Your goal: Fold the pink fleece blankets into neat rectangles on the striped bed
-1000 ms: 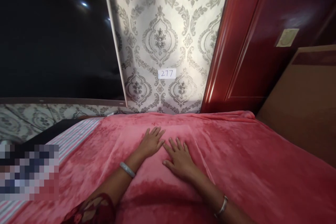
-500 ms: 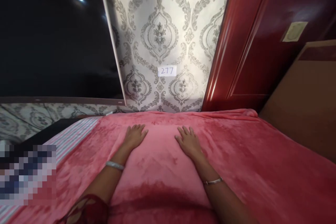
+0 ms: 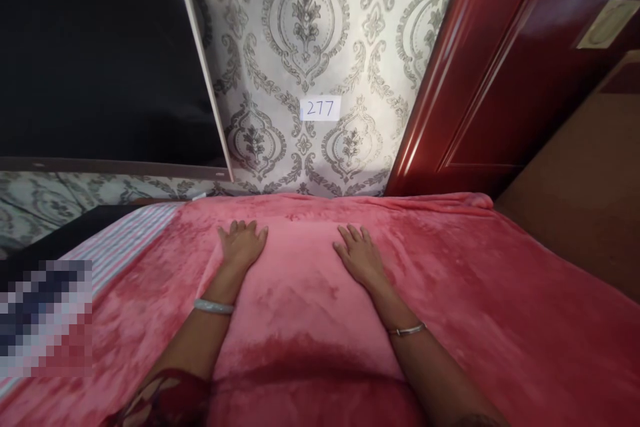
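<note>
A pink-red plush blanket (image 3: pixel 475 293) covers the bed and a raised, pillow-shaped bulge (image 3: pixel 300 280) lies under it in the middle. My left hand (image 3: pixel 241 243) rests flat, fingers spread, on the bulge's far left corner. My right hand (image 3: pixel 361 257) lies flat, palm down, on its far right part. Both hands hold nothing. Each wrist wears a bangle.
A striped sheet (image 3: pixel 125 237) shows at the blanket's left edge. A dark TV screen (image 3: pixel 100 60) hangs on the patterned wallpaper, beside a small label reading 277 (image 3: pixel 320 108). A red wooden door (image 3: pixel 500 80) and a brown board (image 3: pixel 585 187) stand to the right.
My hands, side by side in the middle a second ago, have slid apart over the blanket, left hand to the left, right hand to the right. The view has tilted down slightly.
</note>
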Demonstrator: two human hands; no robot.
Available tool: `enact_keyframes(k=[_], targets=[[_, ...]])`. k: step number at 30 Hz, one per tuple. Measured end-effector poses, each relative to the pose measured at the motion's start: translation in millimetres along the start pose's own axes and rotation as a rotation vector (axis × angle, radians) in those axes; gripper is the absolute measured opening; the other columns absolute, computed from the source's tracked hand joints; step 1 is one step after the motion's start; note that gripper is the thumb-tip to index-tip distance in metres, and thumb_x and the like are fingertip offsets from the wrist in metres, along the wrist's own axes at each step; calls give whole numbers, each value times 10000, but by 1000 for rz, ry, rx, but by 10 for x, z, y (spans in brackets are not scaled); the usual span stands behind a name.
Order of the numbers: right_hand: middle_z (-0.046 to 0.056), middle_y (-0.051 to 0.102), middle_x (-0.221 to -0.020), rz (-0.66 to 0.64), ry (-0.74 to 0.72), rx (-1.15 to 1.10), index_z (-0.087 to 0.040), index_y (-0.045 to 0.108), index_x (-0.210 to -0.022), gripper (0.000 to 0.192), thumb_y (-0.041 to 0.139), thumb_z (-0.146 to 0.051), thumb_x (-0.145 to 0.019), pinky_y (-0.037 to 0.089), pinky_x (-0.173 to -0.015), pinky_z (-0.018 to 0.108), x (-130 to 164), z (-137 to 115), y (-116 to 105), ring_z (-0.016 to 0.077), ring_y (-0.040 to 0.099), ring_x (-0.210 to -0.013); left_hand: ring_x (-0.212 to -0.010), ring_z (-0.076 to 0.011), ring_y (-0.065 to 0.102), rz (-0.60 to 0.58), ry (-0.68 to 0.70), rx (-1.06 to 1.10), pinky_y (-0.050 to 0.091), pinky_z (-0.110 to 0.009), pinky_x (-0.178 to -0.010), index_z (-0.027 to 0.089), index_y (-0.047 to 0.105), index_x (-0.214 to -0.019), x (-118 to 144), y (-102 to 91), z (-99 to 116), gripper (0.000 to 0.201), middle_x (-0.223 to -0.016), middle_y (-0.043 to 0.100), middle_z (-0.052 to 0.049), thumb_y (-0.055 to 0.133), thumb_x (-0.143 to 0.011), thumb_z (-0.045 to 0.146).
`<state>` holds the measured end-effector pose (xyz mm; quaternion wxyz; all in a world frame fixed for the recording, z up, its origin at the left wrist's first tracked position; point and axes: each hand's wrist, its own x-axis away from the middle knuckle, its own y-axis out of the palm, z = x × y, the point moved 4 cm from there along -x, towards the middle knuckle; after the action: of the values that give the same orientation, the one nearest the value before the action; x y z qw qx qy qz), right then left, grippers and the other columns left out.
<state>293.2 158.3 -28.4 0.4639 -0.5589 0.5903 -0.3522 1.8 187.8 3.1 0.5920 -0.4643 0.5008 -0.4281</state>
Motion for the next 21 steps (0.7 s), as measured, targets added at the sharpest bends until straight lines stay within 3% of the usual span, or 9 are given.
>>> enact_keyframes(k=[4,15,19,21], targets=[[47,343,-1601,7,2,-15,-255,429,-1514,527,357,-447,-1028,293,-1144,543,8,-11,-18,349,194,-1482,-1433,-398,323,-117,-116,44,251,-659,-1113,190,517,-1437,9,-16,-58,670,-1509,485,-156,262,-943,565],[59,305,-1620,-29,12,-104,-266,422,-1517,537,406,-460,-1017,268,-1153,588,-6,-42,-63,362,159,-1499,-1424,-419,347,-172,-98,78,308,-641,-1089,166,487,-1461,1,-86,-24,677,-1526,455,-195,285,-942,550],[107,258,-1634,-45,44,-206,-206,401,-1532,611,516,-409,-968,242,-1183,542,-17,70,-117,346,152,-1512,-1453,-418,325,-185,-84,127,317,-617,-1118,167,404,-1518,56,-233,-234,727,-1609,327,-183,445,-895,540],[160,255,-1626,-36,70,-222,-129,352,-1550,683,547,-360,-938,254,-1193,488,45,211,-149,323,202,-1505,-1429,-381,388,-189,-78,153,363,-530,-1127,128,374,-1529,175,-266,-452,764,-1585,370,-194,496,-877,507]])
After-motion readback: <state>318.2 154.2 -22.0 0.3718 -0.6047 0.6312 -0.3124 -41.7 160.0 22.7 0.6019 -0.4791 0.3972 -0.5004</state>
